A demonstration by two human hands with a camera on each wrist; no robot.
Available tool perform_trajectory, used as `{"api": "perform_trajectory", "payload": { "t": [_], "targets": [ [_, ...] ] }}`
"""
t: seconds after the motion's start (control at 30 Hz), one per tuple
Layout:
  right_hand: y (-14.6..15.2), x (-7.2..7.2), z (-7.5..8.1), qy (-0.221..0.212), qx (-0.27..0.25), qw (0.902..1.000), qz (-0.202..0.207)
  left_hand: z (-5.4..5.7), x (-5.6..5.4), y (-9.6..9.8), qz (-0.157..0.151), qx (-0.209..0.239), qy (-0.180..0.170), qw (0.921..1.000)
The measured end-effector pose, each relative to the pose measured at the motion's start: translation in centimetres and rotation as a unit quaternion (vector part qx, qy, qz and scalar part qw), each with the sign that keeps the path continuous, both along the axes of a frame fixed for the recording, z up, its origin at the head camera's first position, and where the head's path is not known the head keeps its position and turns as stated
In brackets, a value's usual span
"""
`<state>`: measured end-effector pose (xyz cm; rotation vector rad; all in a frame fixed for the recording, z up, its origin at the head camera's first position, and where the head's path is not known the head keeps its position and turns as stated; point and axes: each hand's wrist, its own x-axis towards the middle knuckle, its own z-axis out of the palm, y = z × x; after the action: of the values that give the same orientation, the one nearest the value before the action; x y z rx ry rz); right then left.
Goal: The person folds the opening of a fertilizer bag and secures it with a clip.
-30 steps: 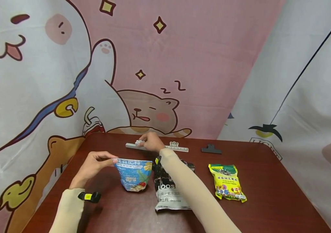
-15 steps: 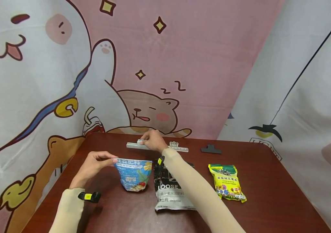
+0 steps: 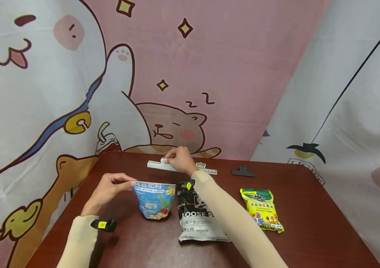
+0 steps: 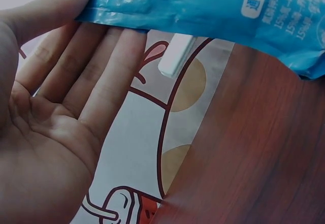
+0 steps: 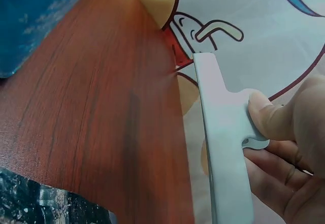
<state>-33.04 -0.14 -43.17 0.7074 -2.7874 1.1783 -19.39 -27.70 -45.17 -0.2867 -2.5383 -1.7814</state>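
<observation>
At the bottom edge of the head view, two cream sleeves (image 3: pixel 80 238) (image 3: pixel 240 223) came into the frame, one at lower left and one at lower right, with a dark band (image 3: pixel 104 225) at the left wrist. Just below the middle of the frame, a black-and-silver bag (image 3: pixel 197 223) lay on the brown table (image 3: pixel 317 223), its right part covered by the right forearm. Right of that forearm, a yellow-and-green bag (image 3: pixel 263 210) lay slightly turned.

Left of centre, a blue bag (image 3: pixel 155 201) stood upright, near the black-and-silver one. The left hand (image 3: pixel 107 191) pinched its upper left corner; in the left wrist view the thumb was on one side of the top edge and the fingers, nearly straight, went behind the other.

Farther back, just below the centre of the frame, the right hand (image 3: pixel 181 160) gripped a white clip (image 3: pixel 161 165) by its handle, thumb on one side and fingers on the other, the long bar pointing left. Just right of the hand showed a second pale clip (image 3: pixel 208 171) with a ruler-like bar, and farther right a dark clip (image 3: pixel 242 172), both near the table's far edge. Behind everything hung a printed backdrop (image 3: pixel 237 67), with a sleeping bear around the middle.
</observation>
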Motion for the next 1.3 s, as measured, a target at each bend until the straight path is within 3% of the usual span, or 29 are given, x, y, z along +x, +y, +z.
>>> {"api": "perform_trajectory", "payload": {
  "t": [0.3, 0.63, 1.3],
  "targets": [
    [1.3, 1.1, 2.0, 0.015, -0.028, 0.9995, 0.005, 0.2, -0.5, 0.1, -0.022, 0.031, 0.012, 0.9992],
    [2.4, 2.9, 3.4, 0.023, -0.035, 0.9991, 0.009, -0.2, -0.1, 0.0, 0.016, -0.012, -0.012, 0.9997],
    [4.0, 6.6, 6.3, 0.066, -0.053, 0.9955, 0.041, -0.2, -0.1, 0.0, 0.005, 0.010, -0.011, 0.9999]
  ]
}}
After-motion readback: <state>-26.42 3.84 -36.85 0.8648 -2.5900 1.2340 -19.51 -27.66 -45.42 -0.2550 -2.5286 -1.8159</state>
